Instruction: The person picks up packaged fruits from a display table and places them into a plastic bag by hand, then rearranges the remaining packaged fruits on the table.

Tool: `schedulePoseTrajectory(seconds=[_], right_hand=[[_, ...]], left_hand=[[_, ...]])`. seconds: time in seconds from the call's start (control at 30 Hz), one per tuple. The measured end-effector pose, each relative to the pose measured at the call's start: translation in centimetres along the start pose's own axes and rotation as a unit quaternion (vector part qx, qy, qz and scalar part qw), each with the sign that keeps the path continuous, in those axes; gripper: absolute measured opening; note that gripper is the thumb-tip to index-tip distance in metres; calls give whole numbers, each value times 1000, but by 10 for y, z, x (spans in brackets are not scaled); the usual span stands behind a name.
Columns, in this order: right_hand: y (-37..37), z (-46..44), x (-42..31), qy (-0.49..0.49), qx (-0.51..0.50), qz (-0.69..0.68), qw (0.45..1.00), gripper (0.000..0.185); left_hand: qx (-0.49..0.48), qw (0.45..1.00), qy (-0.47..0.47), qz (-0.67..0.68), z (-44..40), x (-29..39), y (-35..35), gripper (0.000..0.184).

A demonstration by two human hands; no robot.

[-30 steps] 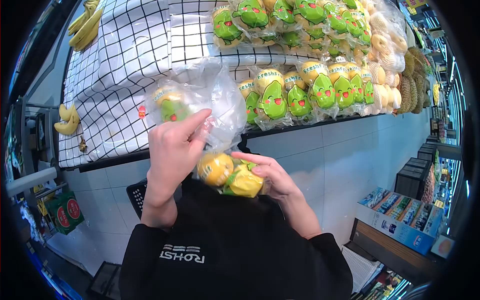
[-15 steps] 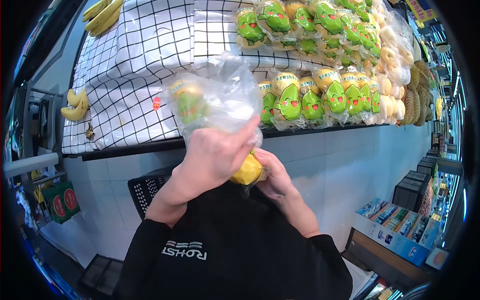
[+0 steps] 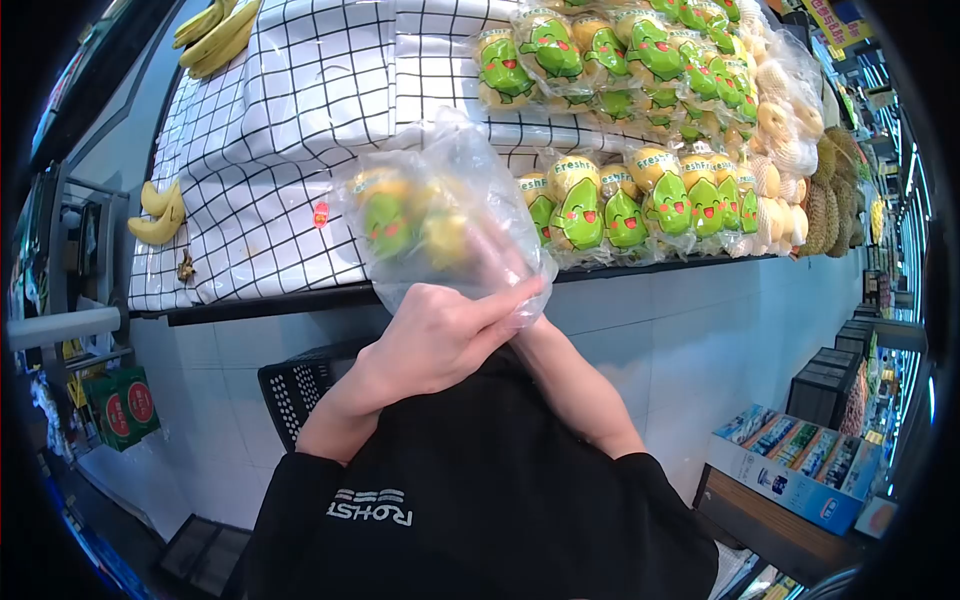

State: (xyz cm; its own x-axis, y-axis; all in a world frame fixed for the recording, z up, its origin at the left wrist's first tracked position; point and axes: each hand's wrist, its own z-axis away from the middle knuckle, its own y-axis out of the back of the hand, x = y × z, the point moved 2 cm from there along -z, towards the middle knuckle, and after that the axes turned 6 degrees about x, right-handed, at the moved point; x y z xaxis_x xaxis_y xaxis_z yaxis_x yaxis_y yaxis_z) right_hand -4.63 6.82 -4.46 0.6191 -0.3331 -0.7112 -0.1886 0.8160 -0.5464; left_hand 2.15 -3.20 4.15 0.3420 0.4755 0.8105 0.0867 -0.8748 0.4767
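A clear plastic bag (image 3: 465, 150) hangs over the front edge of the display table, its mouth toward me. My left hand (image 3: 435, 335) is closed on the bag's rim. Through the cloudy plastic shows my right hand (image 3: 492, 250), inside the bag and closed around a yellow fruit (image 3: 445, 238); its fingertips are blurred. To the left within the same bag rests a wrapped fruit (image 3: 385, 220) with a green cartoon print.
Rows of wrapped fruits (image 3: 577, 205) with green prints stand right of the bag. Foam-netted fruits (image 3: 775, 120) and spiky durians (image 3: 825, 190) lie farther right. Bananas (image 3: 157, 215) sit at the left on the checked cloth (image 3: 260, 230). A black crate (image 3: 295, 395) stands below the table edge.
My right hand has moved up and forward into the bag with the yellow fruit, which was below the bag's mouth before. My left hand keeps hold of the rim.
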Motion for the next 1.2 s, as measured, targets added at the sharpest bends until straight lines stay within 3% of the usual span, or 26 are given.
schedulePoseTrajectory(seconds=[0.1, 0.23, 0.43, 0.5, 0.57, 0.63, 0.7, 0.73, 0.8, 0.83, 0.9, 0.97, 1.03, 1.1, 1.2], right_hand=[[-1, -17, 1, 92, -33, 141, 985, 39], [1, -28, 3, 225, -58, 327, 916, 43], [7, -43, 0, 310, -83, 430, 844, 48], [7, -45, 0, 316, -98, 439, 835, 50], [6, -48, -1, 290, -98, 424, 853, 52], [-8, -38, -16, 174, -41, 395, 901, 52], [-7, -38, -16, 121, -22, 390, 913, 53], [1, -44, -7, 221, -50, 495, 839, 55], [5, -43, 7, 408, -29, 737, 538, 63], [6, -42, 8, 407, -28, 736, 540, 63], [5, -40, 1, 417, -23, 584, 697, 69], [2, -37, -4, 370, 8, 577, 729, 75], [-2, -33, -13, 313, 24, 516, 797, 72], [-3, -36, -11, 342, 34, 534, 772, 76], [-7, -45, -3, 341, 8, 538, 771, 79]], left_hand=[[-53, 999, 8, 10, -1, 4, 2, 36], [-80, 992, -19, 96, -1, 2, -3, 36], [-88, 988, -35, 120, -4, -17, 4, 36], [-68, 987, -15, 143, 1, -22, 8, 35], [-43, 977, 79, 194, 4, -25, 10, 33], [-42, 976, 84, 198, 0, -25, 5, 31], [-54, 974, -2, 222, -4, -29, -5, 32], [-85, 974, -8, 209, -8, -29, -7, 32], [-110, 973, -31, 201, -7, -33, -17, 33], [-138, 969, -57, 195, -6, -34, -20, 34], [-239, 953, -60, 177, -2, -32, -7, 42], [-156, 954, -61, 248, 5, -43, 15, 44], [168, 969, 4, 179, 23, -69, 23, 47], [386, 893, 231, 15, 39, -113, 21, 58], [382, 886, 253, -69, 42, -169, 10, 70]])
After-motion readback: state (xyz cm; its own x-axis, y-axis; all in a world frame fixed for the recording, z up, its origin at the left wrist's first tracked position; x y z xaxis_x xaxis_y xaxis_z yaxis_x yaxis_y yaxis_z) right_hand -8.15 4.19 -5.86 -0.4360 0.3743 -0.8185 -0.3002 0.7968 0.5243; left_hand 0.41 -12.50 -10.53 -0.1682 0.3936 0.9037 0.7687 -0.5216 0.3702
